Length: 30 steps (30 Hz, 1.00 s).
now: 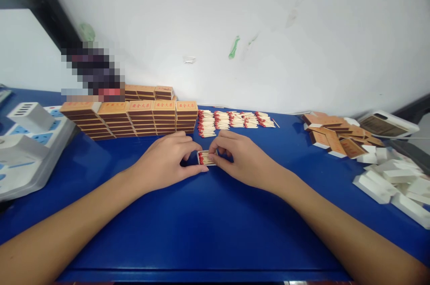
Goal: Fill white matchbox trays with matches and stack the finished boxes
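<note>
A small white matchbox tray (198, 158) lies on the blue table in front of me, filled with red-headed matches (205, 158). Thumb and index finger of my left hand (168, 157) close around the tray's left end, one along the near side and one along the far side. From the right, my right hand (237, 153) reaches over the tray with curled fingers. Its thumb and index fingertips come together at the matches and hide the tray's right end. Just beyond my hands, several loose piles of matches (220, 120) lie in a row by the wall.
Stacked matchboxes (144, 117) form a wall at the back left, with more behind. A power strip with plugs (40, 135) lies far left. On the right are a heap of matchbox sleeves (331, 135), loose white trays (378, 186) and a phone (386, 124) at the wall.
</note>
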Motion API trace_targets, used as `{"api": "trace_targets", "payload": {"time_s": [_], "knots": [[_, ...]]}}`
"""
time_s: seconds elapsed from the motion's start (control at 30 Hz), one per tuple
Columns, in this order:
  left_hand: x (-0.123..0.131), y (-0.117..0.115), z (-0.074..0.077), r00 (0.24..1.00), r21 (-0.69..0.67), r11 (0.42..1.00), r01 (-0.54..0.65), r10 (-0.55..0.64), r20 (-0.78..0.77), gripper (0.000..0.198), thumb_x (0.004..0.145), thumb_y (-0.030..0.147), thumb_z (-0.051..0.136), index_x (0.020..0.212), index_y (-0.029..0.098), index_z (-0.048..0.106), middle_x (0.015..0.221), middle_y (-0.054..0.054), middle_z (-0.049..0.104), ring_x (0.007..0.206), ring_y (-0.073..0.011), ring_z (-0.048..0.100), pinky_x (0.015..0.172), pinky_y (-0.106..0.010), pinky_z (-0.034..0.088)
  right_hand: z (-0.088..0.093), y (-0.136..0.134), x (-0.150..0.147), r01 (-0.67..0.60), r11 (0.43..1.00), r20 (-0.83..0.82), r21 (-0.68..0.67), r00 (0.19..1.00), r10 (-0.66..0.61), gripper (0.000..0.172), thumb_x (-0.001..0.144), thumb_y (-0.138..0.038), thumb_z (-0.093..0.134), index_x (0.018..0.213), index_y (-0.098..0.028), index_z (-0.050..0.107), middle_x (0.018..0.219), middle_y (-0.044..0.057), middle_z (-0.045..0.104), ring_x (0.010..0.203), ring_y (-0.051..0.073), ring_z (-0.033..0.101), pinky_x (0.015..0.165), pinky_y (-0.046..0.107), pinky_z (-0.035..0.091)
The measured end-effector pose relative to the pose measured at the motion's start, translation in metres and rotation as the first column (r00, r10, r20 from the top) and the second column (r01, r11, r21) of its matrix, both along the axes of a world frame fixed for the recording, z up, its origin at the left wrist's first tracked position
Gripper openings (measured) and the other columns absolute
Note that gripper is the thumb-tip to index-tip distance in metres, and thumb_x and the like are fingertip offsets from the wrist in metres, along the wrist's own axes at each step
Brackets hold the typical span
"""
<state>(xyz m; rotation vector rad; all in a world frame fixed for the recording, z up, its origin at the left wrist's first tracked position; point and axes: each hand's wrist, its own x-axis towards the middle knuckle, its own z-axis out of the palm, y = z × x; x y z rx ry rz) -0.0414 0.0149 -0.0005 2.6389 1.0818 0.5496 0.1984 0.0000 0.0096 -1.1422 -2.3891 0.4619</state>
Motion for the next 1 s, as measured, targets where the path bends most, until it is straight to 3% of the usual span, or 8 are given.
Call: {"api": "trace_targets", "payload": {"time_s": [0.2, 0.33, 0.43, 0.6, 0.8, 1.0], "knots": [[0.0, 0.0, 0.0, 1.0, 0.005, 1.0, 0.006, -0.006, -0.015, 0.033, 0.092, 0.053, 0.077, 0.102, 0.021, 0.076, 0.079, -0.001, 0.063, 0.08, -0.0197, 0.058, 0.068, -0.031, 0.041, -0.013, 0.022, 0.004, 0.103, 0.988, -0.101, 0.114, 0.991, -0.092, 0.006, 0.097, -0.015, 0.067, 0.094, -0.02, 0.067, 0.086, 0.002, 0.061, 0.077, 0.016, 0.055, 0.07, 0.03, 0.042], [0.0, 0.0, 0.0, 0.999, 0.006, 1.0, 0.008, -0.007, -0.032, 0.034, 0.094, 0.054, 0.075, 0.102, 0.021, 0.076, 0.077, -0.001, 0.062, 0.08, -0.0203, 0.058, 0.068, -0.031, 0.041, -0.029, 0.041, 0.009, 0.095, 0.986, -0.036, 0.137, 0.995, -0.091, 0.006, 0.099, -0.016, 0.066, 0.103, -0.02, 0.069, 0.098, 0.006, 0.062, 0.085, 0.019, 0.058, 0.077, 0.033, 0.045], [-0.001, 0.0, 0.0, 0.999, 0.006, 1.0, -0.015, 0.015, -0.037, 0.036, 0.093, 0.056, 0.076, 0.101, 0.021, 0.076, 0.078, -0.001, 0.062, 0.081, -0.0203, 0.058, 0.067, -0.031, 0.04, -0.033, 0.046, 0.01, 0.086, 0.991, -0.002, 0.105, 0.996, -0.086, 0.006, 0.101, -0.017, 0.064, 0.097, -0.02, 0.067, 0.097, 0.006, 0.061, 0.088, 0.021, 0.058, 0.078, 0.033, 0.045], [-0.002, 0.001, -0.002, 1.0, 0.0, 1.0, -0.016, 0.016, -0.023, 0.033, 0.092, 0.054, 0.078, 0.103, 0.023, 0.076, 0.078, 0.0, 0.062, 0.081, -0.0196, 0.058, 0.068, -0.031, 0.041, -0.023, 0.037, 0.015, 0.101, 0.993, 0.011, 0.057, 0.995, -0.102, 0.008, 0.102, -0.018, 0.063, 0.095, -0.019, 0.066, 0.096, 0.006, 0.06, 0.086, 0.02, 0.058, 0.077, 0.033, 0.046], [-0.002, 0.002, -0.002, 0.999, 0.01, 0.999, -0.031, 0.031, -0.021, 0.033, 0.092, 0.054, 0.078, 0.105, 0.024, 0.077, 0.078, 0.0, 0.062, 0.081, -0.0196, 0.059, 0.067, -0.031, 0.041, -0.006, 0.02, 0.017, 0.059, 0.998, -0.096, -0.008, 0.994, -0.06, 0.008, 0.1, -0.021, 0.068, 0.092, -0.021, 0.07, 0.089, 0.003, 0.062, 0.08, 0.017, 0.058, 0.072, 0.03, 0.045], [-0.002, 0.001, -0.002, 0.999, 0.008, 0.999, -0.039, 0.039, -0.031, 0.034, 0.092, 0.055, 0.077, 0.102, 0.023, 0.077, 0.08, -0.001, 0.063, 0.082, -0.0201, 0.059, 0.068, -0.032, 0.041, -0.004, 0.006, 0.006, 0.016, 0.998, -0.062, -0.068, 0.998, -0.02, 0.007, 0.099, -0.018, 0.068, 0.093, -0.019, 0.07, 0.088, 0.002, 0.06, 0.079, 0.016, 0.058, 0.071, 0.03, 0.044]]}}
